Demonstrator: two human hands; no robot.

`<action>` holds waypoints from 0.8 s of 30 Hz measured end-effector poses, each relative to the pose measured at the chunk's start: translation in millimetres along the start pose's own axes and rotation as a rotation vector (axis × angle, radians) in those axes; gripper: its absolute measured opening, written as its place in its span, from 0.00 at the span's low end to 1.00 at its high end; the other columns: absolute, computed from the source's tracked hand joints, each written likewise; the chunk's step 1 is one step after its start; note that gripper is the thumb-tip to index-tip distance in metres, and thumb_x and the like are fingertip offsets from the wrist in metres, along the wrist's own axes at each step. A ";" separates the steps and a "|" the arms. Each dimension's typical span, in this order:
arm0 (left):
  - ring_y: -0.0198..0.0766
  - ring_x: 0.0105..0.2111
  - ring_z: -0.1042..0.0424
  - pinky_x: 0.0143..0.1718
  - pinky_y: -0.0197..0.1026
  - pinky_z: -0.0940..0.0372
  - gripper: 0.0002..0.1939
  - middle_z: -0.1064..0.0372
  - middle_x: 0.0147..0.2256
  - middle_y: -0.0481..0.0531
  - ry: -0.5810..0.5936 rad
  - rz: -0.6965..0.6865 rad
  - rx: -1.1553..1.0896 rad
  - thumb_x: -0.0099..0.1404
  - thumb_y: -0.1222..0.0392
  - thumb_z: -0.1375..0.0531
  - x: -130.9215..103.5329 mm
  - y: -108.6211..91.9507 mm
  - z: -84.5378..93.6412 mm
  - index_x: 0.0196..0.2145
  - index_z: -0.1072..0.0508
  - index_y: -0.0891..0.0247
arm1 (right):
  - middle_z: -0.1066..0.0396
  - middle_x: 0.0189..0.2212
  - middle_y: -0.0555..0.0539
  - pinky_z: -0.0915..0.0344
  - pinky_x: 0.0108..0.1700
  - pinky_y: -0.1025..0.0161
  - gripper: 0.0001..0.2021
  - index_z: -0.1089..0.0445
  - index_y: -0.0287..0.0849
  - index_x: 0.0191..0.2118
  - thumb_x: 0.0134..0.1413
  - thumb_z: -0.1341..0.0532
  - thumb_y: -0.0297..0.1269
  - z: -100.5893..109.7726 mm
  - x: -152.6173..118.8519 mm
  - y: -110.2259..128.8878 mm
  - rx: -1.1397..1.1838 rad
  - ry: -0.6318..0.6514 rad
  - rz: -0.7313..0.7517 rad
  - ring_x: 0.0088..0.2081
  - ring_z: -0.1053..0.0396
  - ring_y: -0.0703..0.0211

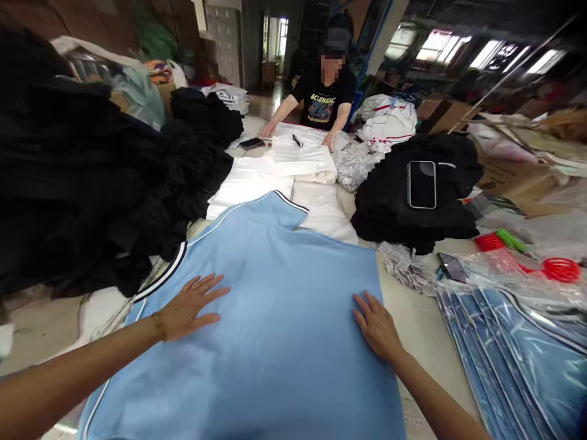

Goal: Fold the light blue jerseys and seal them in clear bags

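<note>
A light blue sleeveless jersey lies spread out on the table in front of me, its black-and-white trimmed edges toward the far side and the left. My left hand rests flat on its left part, fingers spread. On the right edge of the fabric lies my right hand, palm down with its fingers slightly apart. Neither hand grips anything. White folded garments lie just beyond the jersey's far end.
Black clothing is heaped at left. At right are a black garment stack with a phone on it, paper tags and bagged blue garments. Across the table, a person handles white fabric.
</note>
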State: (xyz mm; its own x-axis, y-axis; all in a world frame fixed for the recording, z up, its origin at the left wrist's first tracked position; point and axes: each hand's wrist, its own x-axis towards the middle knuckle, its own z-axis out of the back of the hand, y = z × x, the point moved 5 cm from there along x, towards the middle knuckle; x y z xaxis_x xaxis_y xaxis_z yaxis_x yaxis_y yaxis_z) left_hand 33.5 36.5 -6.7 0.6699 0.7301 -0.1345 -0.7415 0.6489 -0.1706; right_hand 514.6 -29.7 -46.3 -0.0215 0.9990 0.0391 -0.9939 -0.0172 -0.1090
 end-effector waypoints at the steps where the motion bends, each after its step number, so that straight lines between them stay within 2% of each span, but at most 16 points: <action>1: 0.52 0.63 0.60 0.58 0.60 0.60 0.33 0.61 0.64 0.53 -0.003 0.065 0.022 0.62 0.37 0.54 11.5 19.6 -3.2 0.62 0.52 0.49 | 0.42 0.57 0.40 0.46 0.53 0.51 0.22 0.38 0.43 0.55 0.59 0.53 0.45 3.3 9.1 -12.1 0.034 0.044 -0.055 0.56 0.43 0.48; 4: 0.56 0.61 0.55 0.56 0.65 0.59 0.33 0.52 0.61 0.57 -0.083 0.203 0.067 0.60 0.36 0.53 52.5 62.2 -3.5 0.59 0.45 0.52 | 0.30 0.44 0.41 0.40 0.45 0.54 0.19 0.30 0.42 0.43 0.58 0.52 0.46 15.2 45.7 -44.3 0.127 0.110 -0.217 0.45 0.33 0.49; 6: 0.53 0.60 0.52 0.57 0.62 0.58 0.30 0.47 0.60 0.58 -0.212 0.258 0.084 0.63 0.39 0.55 87.8 67.7 5.6 0.58 0.41 0.55 | 0.28 0.37 0.41 0.39 0.42 0.59 0.18 0.29 0.40 0.38 0.58 0.52 0.43 21.8 83.0 -61.3 0.197 0.103 -0.333 0.40 0.31 0.52; 8: 0.49 0.61 0.53 0.58 0.56 0.57 0.29 0.49 0.60 0.58 -0.321 0.235 0.072 0.65 0.42 0.56 128.5 52.3 14.2 0.58 0.42 0.57 | 0.28 0.37 0.41 0.39 0.41 0.62 0.18 0.30 0.39 0.40 0.58 0.54 0.40 25.8 126.4 -74.7 0.212 0.046 -0.419 0.40 0.31 0.54; 9: 0.48 0.62 0.56 0.59 0.55 0.58 0.29 0.53 0.62 0.56 -0.334 0.191 0.053 0.65 0.42 0.56 149.4 39.2 15.2 0.60 0.44 0.55 | 0.28 0.38 0.41 0.39 0.41 0.62 0.18 0.31 0.38 0.43 0.58 0.55 0.39 25.8 147.1 -80.8 0.204 0.017 -0.451 0.40 0.31 0.55; 11: 0.50 0.63 0.60 0.59 0.58 0.60 0.31 0.59 0.63 0.54 -0.294 0.110 0.004 0.64 0.39 0.56 186.2 12.6 9.6 0.61 0.49 0.52 | 0.29 0.41 0.41 0.39 0.42 0.63 0.19 0.33 0.37 0.46 0.58 0.55 0.37 20.5 179.6 -94.1 0.188 -0.019 -0.515 0.42 0.32 0.55; 13: 0.53 0.63 0.62 0.58 0.61 0.63 0.33 0.61 0.64 0.54 -0.234 0.094 -0.034 0.62 0.36 0.55 210.4 -4.3 -2.0 0.62 0.51 0.50 | 0.30 0.43 0.38 0.39 0.44 0.61 0.19 0.33 0.35 0.48 0.57 0.54 0.36 10.6 196.8 -108.1 0.162 -0.025 -0.554 0.44 0.32 0.53; 17: 0.54 0.63 0.64 0.58 0.62 0.67 0.35 0.63 0.64 0.54 -0.201 0.120 -0.062 0.61 0.34 0.55 222.2 -8.3 -19.4 0.62 0.53 0.49 | 0.30 0.42 0.35 0.39 0.44 0.59 0.18 0.29 0.36 0.43 0.57 0.51 0.39 -11.3 198.2 -131.5 0.123 0.037 -0.552 0.44 0.33 0.49; 20: 0.53 0.63 0.64 0.58 0.61 0.68 0.35 0.64 0.64 0.52 -0.204 0.128 -0.071 0.61 0.35 0.55 219.0 -4.4 -20.5 0.62 0.54 0.48 | 0.31 0.42 0.36 0.39 0.42 0.57 0.18 0.28 0.38 0.41 0.58 0.53 0.38 -18.7 194.4 -142.8 0.121 0.082 -0.530 0.43 0.32 0.49; 24: 0.52 0.63 0.63 0.59 0.60 0.67 0.34 0.63 0.64 0.51 -0.205 0.135 -0.082 0.61 0.35 0.55 217.5 -5.0 -18.3 0.62 0.53 0.48 | 0.31 0.41 0.37 0.38 0.43 0.58 0.16 0.29 0.39 0.43 0.54 0.50 0.33 -18.5 194.9 -152.9 0.148 0.121 -0.508 0.43 0.32 0.50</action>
State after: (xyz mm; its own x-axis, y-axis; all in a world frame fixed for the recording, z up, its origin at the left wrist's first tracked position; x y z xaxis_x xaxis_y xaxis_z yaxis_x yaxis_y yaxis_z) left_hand 183.6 188.1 -53.0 0.5369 0.8428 0.0383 -0.8129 0.5290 -0.2438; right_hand 664.4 168.4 -40.4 0.4692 0.8807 -0.0652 -0.8810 0.4719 0.0351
